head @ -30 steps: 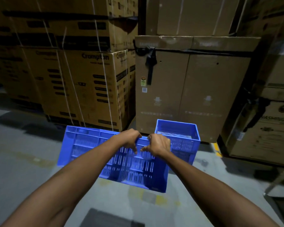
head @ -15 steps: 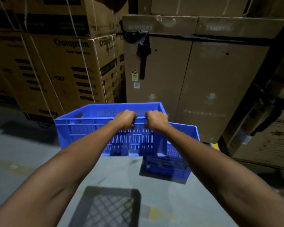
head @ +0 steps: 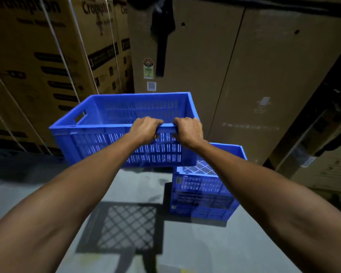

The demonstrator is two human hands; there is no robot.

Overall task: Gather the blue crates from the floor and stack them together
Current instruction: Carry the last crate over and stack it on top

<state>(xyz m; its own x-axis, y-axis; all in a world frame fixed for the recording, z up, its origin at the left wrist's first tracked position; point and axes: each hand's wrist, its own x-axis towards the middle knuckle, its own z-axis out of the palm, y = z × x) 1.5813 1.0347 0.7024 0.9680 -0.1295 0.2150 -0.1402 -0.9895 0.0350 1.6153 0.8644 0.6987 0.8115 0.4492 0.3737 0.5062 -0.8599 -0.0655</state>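
Note:
I hold a blue slotted crate [head: 98, 142] in the air, upright with its opening up, in the middle of the head view. My left hand [head: 145, 129] and my right hand [head: 189, 131] both grip its near long rim, side by side. A second blue crate [head: 203, 192] stands on the floor below and to the right, its open top partly covered by the held crate's right end and by my right forearm. The held crate casts a lattice shadow on the grey floor beneath it.
Tall strapped cardboard cartons [head: 37, 66] stand at the left and a large plain carton [head: 244, 75] stands straight ahead, close behind the crates. More boxes [head: 323, 154] crowd the right side. Grey concrete floor [head: 28, 186] lies in front.
The held crate has turned from tilted to level and risen. I have moved closer to the cartons, and the floor crate now sits under the held crate's right end.

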